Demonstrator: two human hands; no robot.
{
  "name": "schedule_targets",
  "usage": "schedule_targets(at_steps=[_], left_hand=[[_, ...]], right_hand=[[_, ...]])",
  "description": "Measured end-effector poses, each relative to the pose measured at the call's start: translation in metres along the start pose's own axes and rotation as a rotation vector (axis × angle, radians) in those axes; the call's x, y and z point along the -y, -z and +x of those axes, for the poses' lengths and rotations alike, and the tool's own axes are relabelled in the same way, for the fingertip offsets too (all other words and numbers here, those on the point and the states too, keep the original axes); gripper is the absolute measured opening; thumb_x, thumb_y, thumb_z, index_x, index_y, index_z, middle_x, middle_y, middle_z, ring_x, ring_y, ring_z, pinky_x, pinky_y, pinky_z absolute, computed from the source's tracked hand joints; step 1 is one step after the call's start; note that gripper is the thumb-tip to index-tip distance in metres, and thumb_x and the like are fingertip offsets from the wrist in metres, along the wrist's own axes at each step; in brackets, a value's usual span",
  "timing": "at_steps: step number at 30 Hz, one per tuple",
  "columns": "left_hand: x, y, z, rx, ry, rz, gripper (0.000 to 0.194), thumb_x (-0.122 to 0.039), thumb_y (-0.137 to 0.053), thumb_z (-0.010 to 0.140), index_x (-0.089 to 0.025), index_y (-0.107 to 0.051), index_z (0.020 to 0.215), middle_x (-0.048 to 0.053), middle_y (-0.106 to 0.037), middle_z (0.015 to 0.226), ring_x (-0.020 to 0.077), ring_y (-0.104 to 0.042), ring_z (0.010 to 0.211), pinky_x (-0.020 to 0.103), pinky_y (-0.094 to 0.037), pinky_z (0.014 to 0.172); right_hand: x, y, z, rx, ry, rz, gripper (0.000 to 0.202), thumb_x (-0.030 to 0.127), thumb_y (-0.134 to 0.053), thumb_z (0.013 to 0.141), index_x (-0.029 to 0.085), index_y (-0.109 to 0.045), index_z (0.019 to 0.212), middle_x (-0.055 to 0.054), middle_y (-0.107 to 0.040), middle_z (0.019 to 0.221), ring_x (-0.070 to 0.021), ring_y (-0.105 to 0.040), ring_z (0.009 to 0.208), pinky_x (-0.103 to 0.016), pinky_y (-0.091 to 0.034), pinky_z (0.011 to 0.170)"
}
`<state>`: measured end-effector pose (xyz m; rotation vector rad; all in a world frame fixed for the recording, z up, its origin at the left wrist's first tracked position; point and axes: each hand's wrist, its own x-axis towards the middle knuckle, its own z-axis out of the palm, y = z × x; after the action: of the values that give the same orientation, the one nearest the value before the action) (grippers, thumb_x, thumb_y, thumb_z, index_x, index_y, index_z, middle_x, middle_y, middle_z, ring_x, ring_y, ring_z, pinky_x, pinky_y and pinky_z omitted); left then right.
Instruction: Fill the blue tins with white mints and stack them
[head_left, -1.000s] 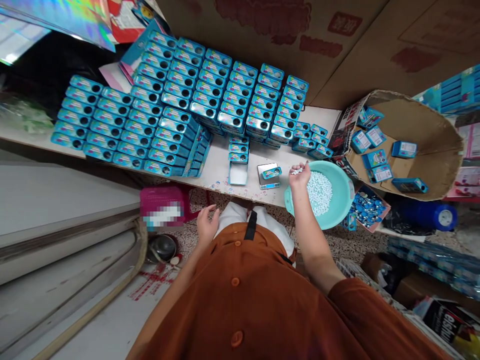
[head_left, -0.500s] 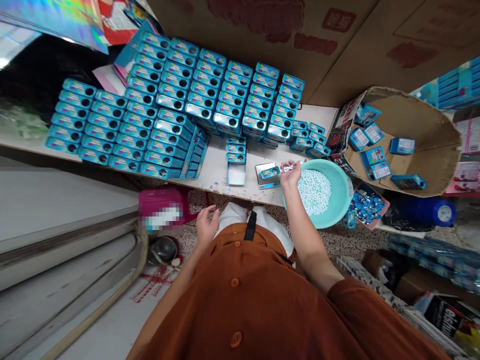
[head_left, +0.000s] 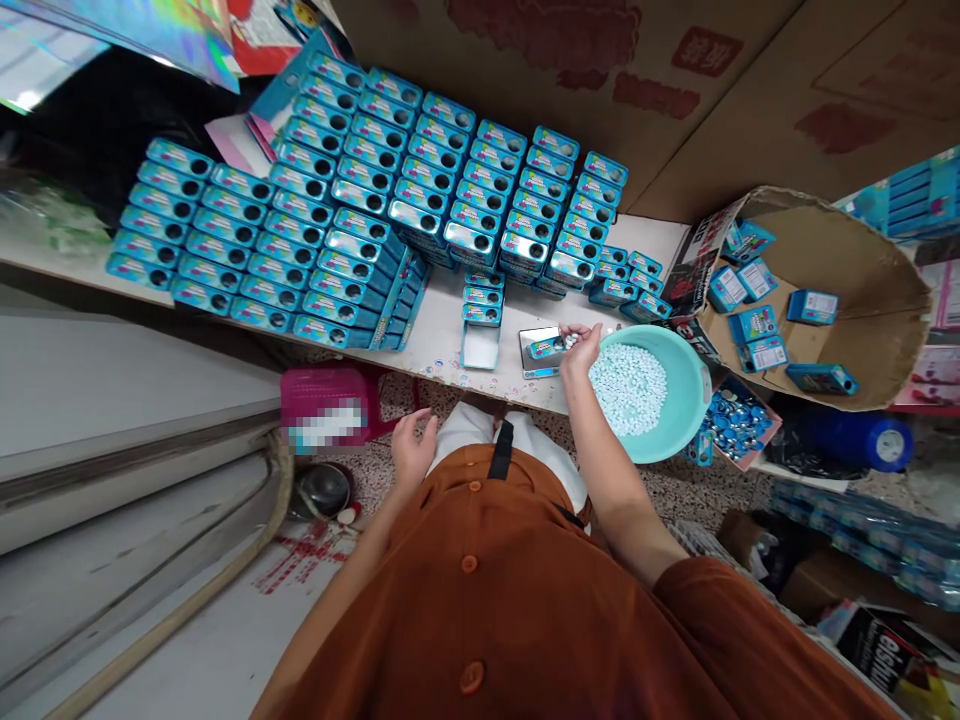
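My right hand [head_left: 581, 352] is curled around some small white pellets, beside the right end of a blue tin [head_left: 546, 347]. That tin lies on a small scale with a mirror-like plate [head_left: 531, 362]. Just right of the hand, a turquoise basin [head_left: 686, 405] holds a heap of white pellets [head_left: 631, 388]. My left hand [head_left: 414, 442] hangs below the table's front edge near my lap, fingers apart and holding nothing. Left of the scale stands a white open-topped tray [head_left: 480, 346] with a few blue tins at its back end.
Rows of stacked blue tins [head_left: 375, 155] cover the table's [head_left: 442, 340] back and left. At right are a cardboard box [head_left: 892, 300] with loose blue packs and a small box of shiny lids [head_left: 739, 418]. A pink stool [head_left: 300, 400] stands below, left.
The view has shifted slightly, so the table items appear a little further right. My right hand still holds pellets by the tin, its fingers more curled. My left hand has barely moved.
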<state>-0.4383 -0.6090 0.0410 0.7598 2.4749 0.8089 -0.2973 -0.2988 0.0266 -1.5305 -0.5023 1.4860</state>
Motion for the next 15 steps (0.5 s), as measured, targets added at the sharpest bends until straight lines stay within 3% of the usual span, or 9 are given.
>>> schedule_targets(at_steps=[8, 15], left_hand=[[0.0052, -0.0003, -0.0017, -0.005, 0.021, -0.023, 0.030, -0.042, -0.051, 0.084, -0.019, -0.065, 0.098, 0.008, -0.068, 0.098, 0.0233, -0.061, 0.096, 0.039, -0.047, 0.092], [0.0080, 0.0013, -0.0028, 0.007, 0.037, -0.029, 0.030, -0.042, -0.052, 0.084, -0.019, -0.065, 0.098, 0.008, -0.068, 0.098, 0.0230, -0.062, 0.096, 0.039, -0.047, 0.092]], right_hand=[[-0.0026, -0.0015, -0.0016, 0.018, 0.043, -0.016, 0.053, 0.053, -0.031, 0.093, 0.021, -0.052, 0.057, 0.002, -0.059, 0.050, -0.0126, -0.068, 0.064, -0.025, -0.053, 0.069], [-0.0047, -0.0025, -0.0042, 0.005, 0.059, -0.042, 0.056, 0.056, -0.029, 0.093, 0.021, -0.052, 0.056, 0.001, -0.060, 0.050, -0.0119, -0.066, 0.060, -0.023, -0.052, 0.064]])
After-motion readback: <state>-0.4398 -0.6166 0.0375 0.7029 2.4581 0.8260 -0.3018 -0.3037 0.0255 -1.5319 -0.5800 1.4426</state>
